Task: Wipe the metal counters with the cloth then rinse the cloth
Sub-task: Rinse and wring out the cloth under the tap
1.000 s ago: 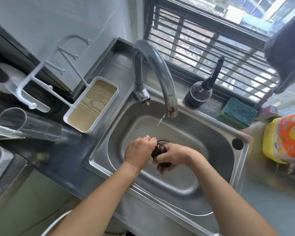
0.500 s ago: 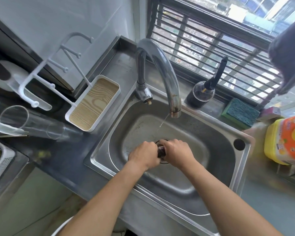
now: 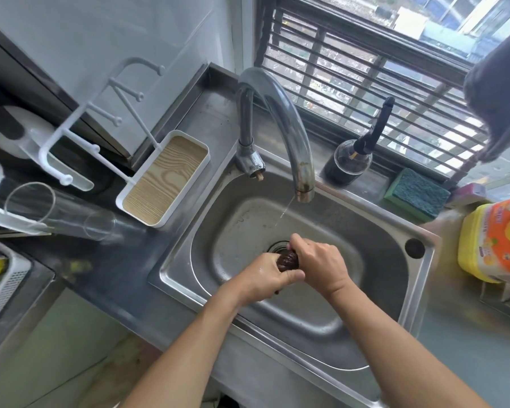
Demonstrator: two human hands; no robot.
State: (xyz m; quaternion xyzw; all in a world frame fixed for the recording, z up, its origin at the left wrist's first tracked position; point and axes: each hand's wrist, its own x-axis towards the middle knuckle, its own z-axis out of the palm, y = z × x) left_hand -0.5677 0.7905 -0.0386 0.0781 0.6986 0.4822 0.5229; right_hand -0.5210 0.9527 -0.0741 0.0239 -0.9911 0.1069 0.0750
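Both hands work low in the stainless steel sink basin point(image 3: 365, 231), directly over the drain. The small dark brown cloth point(image 3: 288, 260), wadded into a tight twisted lump, sits between them. Left hand point(image 3: 265, 276) grips one end with curled fingers and the thumb laid across; right hand point(image 3: 321, 260) grips the other end, fingers wrapped round it. Only a short bunched section shows between the fists.

Handling, judged: cloth is soft, light and wet, probably slick, with no stiffness of its own. It compresses to a knot and will go limp once let go. Best held as now, at both ends, twisting in opposite directions; a one-handed pinch would likely let it slip toward the drain.

Surroundings: the curved chrome tap point(image 3: 280, 122) arches over the basin, a thin stream running from its spout just behind the hands, not plainly on the cloth. On the back ledge: a dark glass bottle with black pump point(image 3: 349, 164) and a green scouring sponge point(image 3: 415, 192). A yellow-and-orange detergent container point(image 3: 496, 240) stands right. On the dark worktop left: a white tray with wood-grain base point(image 3: 165, 182) and a clear glass tumbler lying on its side point(image 3: 56, 210). Nothing obstructs the hands; the spout overhead limits lifting room.
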